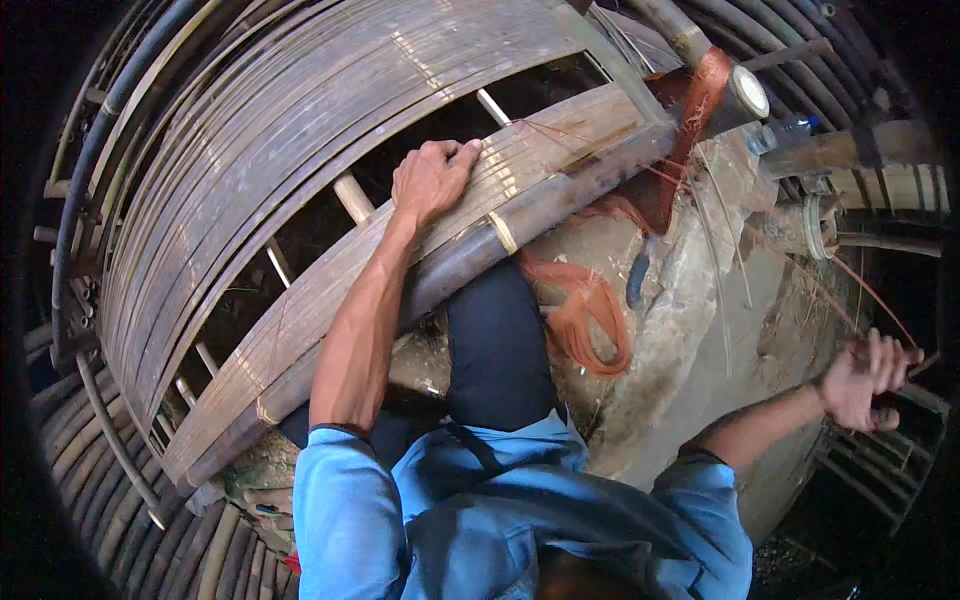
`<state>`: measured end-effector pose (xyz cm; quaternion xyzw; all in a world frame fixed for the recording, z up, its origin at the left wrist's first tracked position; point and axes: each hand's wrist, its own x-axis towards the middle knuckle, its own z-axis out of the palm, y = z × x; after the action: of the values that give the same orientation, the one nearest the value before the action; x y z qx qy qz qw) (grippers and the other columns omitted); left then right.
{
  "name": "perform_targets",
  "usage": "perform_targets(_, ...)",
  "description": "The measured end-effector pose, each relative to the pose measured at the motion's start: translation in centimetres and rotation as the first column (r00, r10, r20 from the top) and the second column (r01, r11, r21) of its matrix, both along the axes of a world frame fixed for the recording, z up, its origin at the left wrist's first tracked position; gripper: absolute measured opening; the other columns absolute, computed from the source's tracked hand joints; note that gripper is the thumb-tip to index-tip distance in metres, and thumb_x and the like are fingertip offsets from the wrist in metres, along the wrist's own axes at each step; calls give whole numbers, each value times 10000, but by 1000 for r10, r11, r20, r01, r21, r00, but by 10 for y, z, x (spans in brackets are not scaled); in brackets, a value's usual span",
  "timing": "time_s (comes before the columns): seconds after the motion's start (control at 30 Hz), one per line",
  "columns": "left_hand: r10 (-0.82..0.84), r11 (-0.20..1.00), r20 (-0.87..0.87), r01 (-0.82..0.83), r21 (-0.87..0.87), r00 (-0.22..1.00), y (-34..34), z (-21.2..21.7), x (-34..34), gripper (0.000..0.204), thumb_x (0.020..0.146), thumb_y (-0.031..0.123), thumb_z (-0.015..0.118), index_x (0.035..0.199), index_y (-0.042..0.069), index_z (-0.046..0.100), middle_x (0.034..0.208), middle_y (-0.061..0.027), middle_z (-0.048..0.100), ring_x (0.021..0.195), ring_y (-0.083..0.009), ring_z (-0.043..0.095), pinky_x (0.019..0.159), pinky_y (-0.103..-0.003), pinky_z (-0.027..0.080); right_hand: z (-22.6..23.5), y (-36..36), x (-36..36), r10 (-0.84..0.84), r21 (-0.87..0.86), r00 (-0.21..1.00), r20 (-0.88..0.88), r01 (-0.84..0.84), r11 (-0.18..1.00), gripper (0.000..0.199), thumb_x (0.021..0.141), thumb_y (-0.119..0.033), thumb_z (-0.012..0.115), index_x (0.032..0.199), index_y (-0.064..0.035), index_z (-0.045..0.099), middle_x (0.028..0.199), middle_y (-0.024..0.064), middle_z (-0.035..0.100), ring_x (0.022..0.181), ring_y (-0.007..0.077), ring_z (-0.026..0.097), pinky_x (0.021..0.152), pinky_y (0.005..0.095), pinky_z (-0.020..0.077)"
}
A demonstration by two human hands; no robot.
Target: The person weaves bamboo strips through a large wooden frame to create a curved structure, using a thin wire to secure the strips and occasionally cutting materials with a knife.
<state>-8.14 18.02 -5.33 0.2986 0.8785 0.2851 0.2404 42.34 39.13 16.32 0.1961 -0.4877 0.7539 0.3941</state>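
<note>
A curved panel of long bamboo slats (300, 110) stretches across the upper left, with a dark gap between it and a narrower row of slats (320, 260) tied along a thick bamboo pole (450, 268). Over the edge of this row my left hand (435, 182) is closed, fingers curled into the gap. Out at the far right, my right hand (865, 382) is raised with curled fingers. Thin reddish strands (872, 290) run to it and appear gripped there. Another thin reddish strand (550, 130) lies over the slats right of my left hand.
On the floor rests a looped orange fibre bundle (595, 325), beside a dark handle-like object (637, 278). Orange netting (695, 130) drapes over a pole's end. A plastic bottle (783, 133) lies near a bamboo beam (850, 150). More poles line the left side (90, 440).
</note>
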Motion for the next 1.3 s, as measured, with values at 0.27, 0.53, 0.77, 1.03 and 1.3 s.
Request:
perform_targets(0.27,-41,999,44,41,16,998,-1,-3,-7,557,991,588,540,1109,127,828,990,-247,776,1012,-448,737,943,-524,551,-79,115,147,-840,613,-513,179,726,-313,881,892,-502,733,1546,-4,415,1511,256,507,1363,389,481,1095,521,375)
perform_targets(0.53,-106,994,42,107,-18,993,2,-12,-17,562,1005,598,508,1149,153,819,1039,-241,779,1044,-437,735,961,-533,546,-239,10,78,-548,293,-539,640,-488,822,590,808,-171,898,1357,-95,696,1201,179,774,1098,310,741,936,402,577)
perform_targets(0.77,-62,997,40,64,-46,997,4,-8,-14,605,1008,629,493,1085,126,821,1029,-242,779,1046,-443,733,951,-534,542,-174,-59,-235,-868,858,208,450,168,485,370,955,-234,784,1234,-4,708,1216,163,715,1118,286,690,995,402,530)
perform_targets(1.03,-53,997,110,59,-50,993,6,-1,-15,588,997,619,524,1057,118,825,1023,-241,780,1039,-442,735,953,-534,541,-211,-33,-329,-861,902,313,401,28,430,409,944,-368,782,1010,26,696,1192,229,645,1143,387,603,1043,499,446)
perform_targets(1.3,-84,996,17,85,-34,996,5,-7,-15,586,1012,610,499,1065,116,809,947,-214,777,976,-425,739,918,-533,539,-197,-43,-353,166,-552,904,394,89,829,448,1099,-293,549,697,-131,437,951,124,709,944,212,626,1010,423,480)
